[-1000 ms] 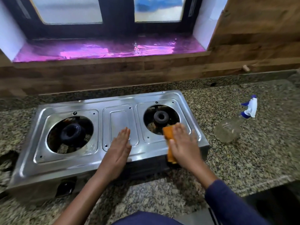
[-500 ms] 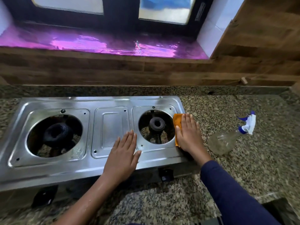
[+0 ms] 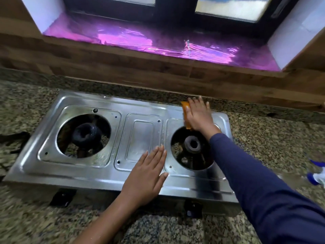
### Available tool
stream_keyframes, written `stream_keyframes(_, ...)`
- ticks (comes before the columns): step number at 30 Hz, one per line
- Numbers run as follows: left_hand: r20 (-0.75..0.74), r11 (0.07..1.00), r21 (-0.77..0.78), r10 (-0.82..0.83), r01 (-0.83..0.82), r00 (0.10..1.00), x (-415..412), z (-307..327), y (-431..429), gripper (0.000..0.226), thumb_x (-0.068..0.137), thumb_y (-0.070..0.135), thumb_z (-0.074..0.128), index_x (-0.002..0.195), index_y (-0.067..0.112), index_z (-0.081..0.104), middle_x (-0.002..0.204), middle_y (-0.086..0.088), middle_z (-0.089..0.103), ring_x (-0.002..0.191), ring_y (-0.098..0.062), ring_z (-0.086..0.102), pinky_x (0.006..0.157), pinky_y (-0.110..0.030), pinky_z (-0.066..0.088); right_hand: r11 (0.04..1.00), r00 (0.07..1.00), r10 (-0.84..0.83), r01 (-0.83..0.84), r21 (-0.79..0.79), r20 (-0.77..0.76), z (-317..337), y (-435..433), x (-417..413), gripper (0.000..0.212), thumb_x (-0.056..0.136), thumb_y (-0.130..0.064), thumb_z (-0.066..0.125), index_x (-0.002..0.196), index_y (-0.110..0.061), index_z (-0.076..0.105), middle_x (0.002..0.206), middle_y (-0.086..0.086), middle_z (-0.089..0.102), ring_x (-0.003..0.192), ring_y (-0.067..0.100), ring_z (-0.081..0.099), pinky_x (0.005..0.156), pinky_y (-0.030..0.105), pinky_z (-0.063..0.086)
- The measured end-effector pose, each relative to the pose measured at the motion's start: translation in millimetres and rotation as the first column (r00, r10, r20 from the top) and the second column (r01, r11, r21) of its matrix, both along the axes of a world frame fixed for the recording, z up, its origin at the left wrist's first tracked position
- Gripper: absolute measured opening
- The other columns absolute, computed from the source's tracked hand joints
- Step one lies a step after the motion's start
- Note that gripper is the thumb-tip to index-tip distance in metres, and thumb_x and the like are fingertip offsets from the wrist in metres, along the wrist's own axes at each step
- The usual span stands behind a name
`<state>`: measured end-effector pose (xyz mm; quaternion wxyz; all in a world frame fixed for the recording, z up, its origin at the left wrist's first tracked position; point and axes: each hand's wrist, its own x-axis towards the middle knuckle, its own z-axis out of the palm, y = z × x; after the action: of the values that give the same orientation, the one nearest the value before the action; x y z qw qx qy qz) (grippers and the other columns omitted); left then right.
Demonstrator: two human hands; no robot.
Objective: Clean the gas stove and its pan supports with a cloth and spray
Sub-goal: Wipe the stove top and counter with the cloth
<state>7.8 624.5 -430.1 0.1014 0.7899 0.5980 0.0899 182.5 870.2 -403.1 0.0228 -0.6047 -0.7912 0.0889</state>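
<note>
A steel two-burner gas stove lies on the granite counter with both burner wells bare, no pan supports on it. My right hand presses an orange cloth flat on the stove's far right corner, behind the right burner. My left hand rests flat, fingers together, on the front middle of the stove top, holding nothing. The spray bottle with its blue and white head lies on the counter at the right edge, blurred and partly cut off.
A wooden backsplash rises just behind the stove, under a window sill lined with pink foil. Something black lies left of the stove. Two black knobs sit on the stove's front.
My right hand slid the orange cloth from the front right of the stove, past the burner's right side, to the far right corner. My left hand stayed flat on the stove.
</note>
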Motion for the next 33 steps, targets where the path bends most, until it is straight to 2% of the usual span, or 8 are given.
stream_keyframes(8,-0.001,1.000,0.006,-0.004,0.004,1.000,1.4,3.9,1.1,0.059,0.100,0.044,0.029,0.150,0.012,0.033,0.159,-0.005,0.025,0.148,-0.019,0.018,0.116,-0.040,0.017,0.963,0.962,0.270,-0.270,-0.001,-0.035,-4.4,-35.6,-135.9,0.061,0.101,-0.043,0.024,0.155,-0.015,0.013,0.163,0.007,0.010,0.150,0.021,-0.001,0.119,0.044,-0.004)
stream_keyframes(10,-0.009,1.000,0.010,-0.012,0.012,1.000,1.4,4.8,0.8,0.057,0.099,0.043,0.032,0.146,0.011,0.040,0.156,-0.007,0.033,0.147,-0.020,0.023,0.115,-0.040,0.018,0.954,0.954,0.299,-0.299,-0.008,-0.027,-3.9,-39.5,-144.8,0.062,0.101,-0.044,0.024,0.155,-0.016,0.010,0.163,0.006,0.007,0.150,0.020,-0.001,0.119,0.045,-0.004)
stream_keyframes(13,-0.007,1.000,0.001,-0.015,0.015,1.000,0.1,3.7,0.0,0.060,0.100,0.045,0.027,0.151,0.013,0.031,0.159,-0.004,0.024,0.149,-0.017,0.015,0.117,-0.038,0.014,0.946,0.946,0.324,-0.325,-0.025,-0.020,0.2,-31.6,-130.2,0.061,0.102,-0.044,0.023,0.156,-0.019,0.007,0.164,0.004,0.004,0.150,0.018,-0.003,0.119,0.046,-0.005)
stream_keyframes(20,0.059,0.999,0.036,0.009,-0.012,0.998,-10.8,4.6,-8.3,0.064,0.100,0.046,0.029,0.155,0.017,0.017,0.163,0.002,0.009,0.150,-0.012,0.003,0.117,-0.037,0.010,0.997,0.999,-0.023,0.025,-0.069,0.032,4.0,0.8,-12.2,0.063,0.102,-0.046,0.018,0.155,-0.018,-0.003,0.163,0.005,-0.010,0.149,0.019,-0.012,0.119,0.047,-0.007)
stream_keyframes(24,0.074,0.987,0.093,0.126,-0.133,0.989,-60.0,0.6,-24.2,0.062,0.099,0.046,0.030,0.152,0.013,0.028,0.161,-0.002,0.020,0.149,-0.016,0.016,0.116,-0.040,0.016,0.974,0.980,-0.177,0.188,-0.128,0.089,7.4,0.6,35.1,0.063,0.103,-0.044,0.016,0.155,-0.014,-0.004,0.162,0.008,-0.014,0.148,0.021,-0.016,0.120,0.047,-0.009)
stream_keyframes(26,0.095,0.969,0.113,0.208,-0.218,0.974,-90.5,-3.0,-31.8,0.063,0.100,0.049,0.022,0.151,0.012,0.030,0.160,-0.003,0.023,0.148,-0.018,0.020,0.117,-0.042,0.017,0.966,0.971,-0.213,0.226,-0.128,0.110,6.5,-2.0,23.5,0.063,0.103,-0.043,0.016,0.155,-0.010,0.000,0.162,0.010,-0.013,0.149,0.023,-0.016,0.120,0.046,-0.007)
stream_keyframes(29,0.122,0.946,0.129,0.284,-0.299,0.951,-121.0,-4.2,-41.4,0.062,0.099,0.046,0.028,0.149,0.010,0.034,0.159,-0.004,0.026,0.148,-0.019,0.022,0.116,-0.045,0.022,0.982,0.984,-0.161,0.167,-0.086,0.080,2.0,-13.1,-28.6,0.063,0.103,-0.042,0.018,0.155,-0.010,0.004,0.163,0.011,-0.008,0.149,0.024,-0.013,0.120,0.044,-0.006)
stream_keyframes(33,0.046,0.962,0.160,0.215,-0.220,0.975,-124.5,-5.4,-41.6,0.060,0.097,0.041,0.032,0.147,0.009,0.039,0.158,-0.004,0.029,0.147,-0.019,0.025,0.114,-0.044,0.026,0.998,0.998,-0.057,0.057,-0.018,0.013,-3.3,-31.2,-119.8,0.062,0.103,-0.040,0.021,0.155,-0.010,0.008,0.163,0.010,-0.003,0.150,0.023,-0.007,0.120,0.043,-0.006)
